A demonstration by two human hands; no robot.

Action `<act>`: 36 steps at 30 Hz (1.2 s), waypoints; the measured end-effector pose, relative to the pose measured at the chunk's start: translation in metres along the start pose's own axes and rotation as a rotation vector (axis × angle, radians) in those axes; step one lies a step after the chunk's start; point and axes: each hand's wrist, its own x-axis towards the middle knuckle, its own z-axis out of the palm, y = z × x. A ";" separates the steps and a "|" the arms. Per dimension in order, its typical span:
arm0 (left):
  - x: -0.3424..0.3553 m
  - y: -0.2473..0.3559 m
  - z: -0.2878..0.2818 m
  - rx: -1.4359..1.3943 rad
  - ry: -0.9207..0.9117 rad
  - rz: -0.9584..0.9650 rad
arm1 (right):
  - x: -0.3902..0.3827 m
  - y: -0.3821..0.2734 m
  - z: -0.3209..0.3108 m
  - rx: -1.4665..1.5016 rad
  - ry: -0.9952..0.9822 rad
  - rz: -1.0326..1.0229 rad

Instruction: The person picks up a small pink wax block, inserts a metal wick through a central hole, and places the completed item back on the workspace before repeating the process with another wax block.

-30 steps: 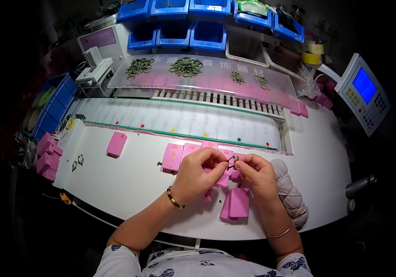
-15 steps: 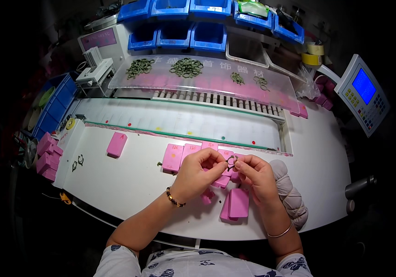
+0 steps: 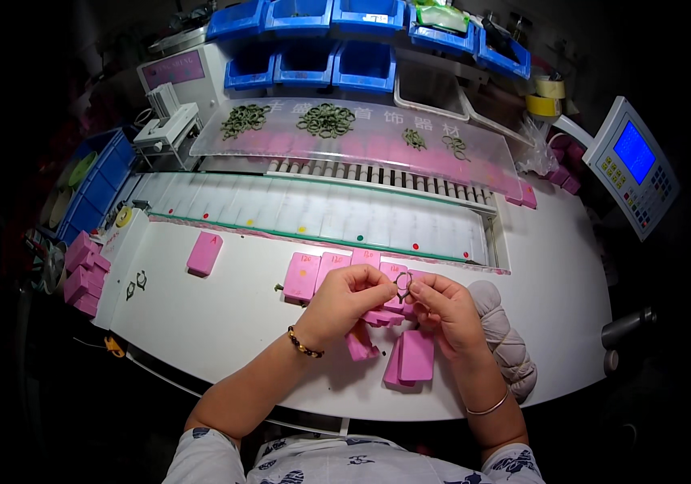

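Over the front middle of the table, a dark green ring (image 3: 403,285) with a small stem is pinched between both hands. My left hand (image 3: 347,300) is closed, with its thumb and fingertips at the ring's left edge. My right hand (image 3: 449,310) pinches the ring's right edge. Just beneath and behind the hands lie several pink mould blocks (image 3: 303,274), some partly hidden by the fingers. An uneven pink piece (image 3: 362,342) rests below my left hand. Two flat pink blocks (image 3: 417,355), one overlapping the other, lie by my right wrist.
Behind the blocks runs a white conveyor (image 3: 313,211) with coloured dots. A translucent tray (image 3: 378,149) beyond it bears piles of green rings (image 3: 326,120). A grey cloth roll (image 3: 503,339) lies right of my arm. Blue bins (image 3: 364,64) and a control panel (image 3: 634,165) stand farther off.
The conveyor's dotted plates have shifted left. The ring has turned slightly between my fingers, and the pink pieces beneath my hands show at a different angle.
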 end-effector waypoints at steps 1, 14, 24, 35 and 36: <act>0.000 -0.002 -0.001 -0.039 -0.011 -0.008 | 0.001 0.001 0.000 0.007 -0.008 0.001; -0.002 0.008 0.002 -0.194 -0.041 -0.126 | 0.002 0.003 -0.001 0.027 -0.023 -0.006; -0.002 0.008 0.003 -0.166 -0.022 -0.128 | 0.002 0.003 -0.001 0.024 -0.009 0.004; -0.002 0.005 0.003 -0.121 -0.019 -0.072 | 0.002 0.002 -0.001 0.031 -0.014 0.003; -0.002 0.005 0.003 -0.130 -0.026 -0.073 | 0.002 0.002 -0.001 0.032 -0.016 0.003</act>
